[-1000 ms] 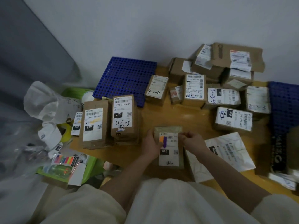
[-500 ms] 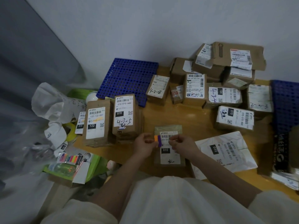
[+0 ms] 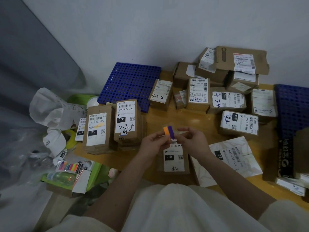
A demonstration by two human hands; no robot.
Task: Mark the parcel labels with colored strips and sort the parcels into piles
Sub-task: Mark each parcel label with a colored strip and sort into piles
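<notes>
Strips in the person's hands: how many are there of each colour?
Orange strip: 1
Purple strip: 1
Total: 2, both on one clear sheet pinched by the left hand and the right hand.

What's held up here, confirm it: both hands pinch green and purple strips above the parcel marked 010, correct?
Not quite: the head view shows the strips are orange and purple, not green. The left hand and right hand do pinch them above the parcel marked 010.
</notes>
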